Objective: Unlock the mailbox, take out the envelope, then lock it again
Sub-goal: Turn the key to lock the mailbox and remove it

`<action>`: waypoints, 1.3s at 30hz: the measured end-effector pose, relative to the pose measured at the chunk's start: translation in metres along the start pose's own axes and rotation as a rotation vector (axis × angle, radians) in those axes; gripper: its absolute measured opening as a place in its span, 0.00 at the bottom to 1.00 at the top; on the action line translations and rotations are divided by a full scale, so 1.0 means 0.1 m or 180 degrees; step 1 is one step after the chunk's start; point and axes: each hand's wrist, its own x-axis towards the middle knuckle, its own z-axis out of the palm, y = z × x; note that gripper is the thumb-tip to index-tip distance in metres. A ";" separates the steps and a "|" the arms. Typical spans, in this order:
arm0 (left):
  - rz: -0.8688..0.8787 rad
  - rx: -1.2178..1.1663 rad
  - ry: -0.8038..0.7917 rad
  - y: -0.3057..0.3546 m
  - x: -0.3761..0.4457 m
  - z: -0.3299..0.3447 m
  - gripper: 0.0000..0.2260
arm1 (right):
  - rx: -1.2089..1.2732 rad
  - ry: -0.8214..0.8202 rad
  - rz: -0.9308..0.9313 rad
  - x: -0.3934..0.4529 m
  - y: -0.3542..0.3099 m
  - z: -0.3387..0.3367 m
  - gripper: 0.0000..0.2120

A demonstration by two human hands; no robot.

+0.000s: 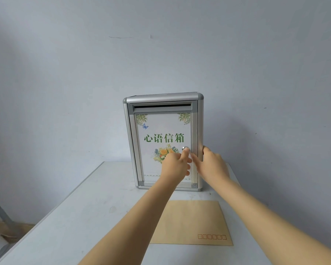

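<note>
The silver mailbox (163, 142) stands upright at the back of the table with its flowered door closed. My left hand (177, 166) reaches its pinched fingertips up to the round silver lock (185, 148) on the door's right side. The fingers hide any key. My right hand (211, 165) holds the mailbox's right edge, thumb on the side frame and blurred fingers across the door near the lock. A tan envelope (195, 222) lies flat on the table in front of the mailbox, partly under my left forearm.
The white table (80, 217) runs from the wall toward me, its left edge slanting to the lower left. A plain bluish wall (161, 54) stands right behind the mailbox. Floor and a grey metal leg (0, 211) show at the lower left.
</note>
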 end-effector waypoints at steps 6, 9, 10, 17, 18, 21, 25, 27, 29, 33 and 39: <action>0.0028 -0.0011 0.0053 0.00 -0.01 0.01 0.21 | -0.0090 0.0009 0.0009 -0.01 -0.01 0.02 0.19; 0.0055 -0.0029 0.0064 0.02 0.01 0.02 0.18 | -0.0141 0.0028 -0.0007 -0.02 -0.01 0.03 0.17; 0.0061 -0.0034 0.0070 0.03 0.01 0.02 0.18 | -0.0139 0.0026 -0.0016 -0.02 -0.01 0.03 0.17; -0.0026 -0.0145 0.0053 0.02 -0.01 0.03 0.19 | -0.0118 -0.0004 -0.0075 0.00 0.02 0.03 0.16; -0.0073 -0.0199 0.0051 0.03 -0.01 0.03 0.19 | -0.0129 0.0001 -0.0094 0.00 0.03 0.03 0.17; -0.0214 -0.0332 0.0027 0.03 -0.01 0.03 0.18 | -0.0113 0.0016 -0.0160 0.01 0.04 0.03 0.17; -0.0365 -0.0423 -0.0008 0.05 -0.02 0.04 0.17 | -0.0115 0.0027 -0.0166 0.01 0.05 0.03 0.18; -0.0382 -0.0485 -0.0026 0.04 -0.02 0.04 0.16 | -0.0123 0.0032 -0.0171 0.01 0.05 0.03 0.18; -0.0383 -0.0504 -0.0005 0.04 -0.02 0.03 0.16 | -0.0146 0.0040 -0.0179 0.00 0.05 0.03 0.18; -0.0430 -0.0425 0.0031 0.06 -0.01 0.04 0.17 | -0.0180 0.0047 -0.0173 -0.01 0.05 0.02 0.19; -0.0495 -0.0409 0.0102 0.07 0.02 0.06 0.18 | -0.0212 0.0074 -0.0140 -0.01 0.03 0.03 0.21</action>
